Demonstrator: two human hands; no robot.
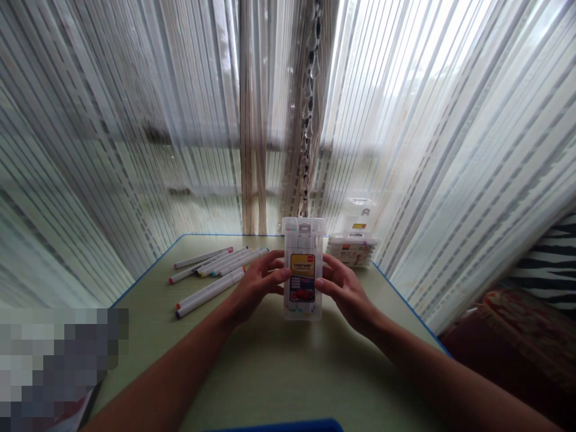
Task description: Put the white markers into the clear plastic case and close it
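A clear plastic marker case [302, 240] with a yellow and red label stands upright in the middle of the pale green table [279, 366]. My left hand [257, 282] grips its left side, fingers curled around the edge. My right hand [344, 287] grips its right side the same way. Several white markers [211, 261] with coloured caps lie loose on the table to the left of my left hand. One of them, a marker [209, 292], lies closest to my left wrist.
A second clear case of markers [353, 246] lies flat at the table's back right. Sheer striped curtains [135, 150] hang close behind and beside the table. A red and zebra-patterned cushion [531, 312] sits to the right. A blue edge [288, 426] shows at the near side.
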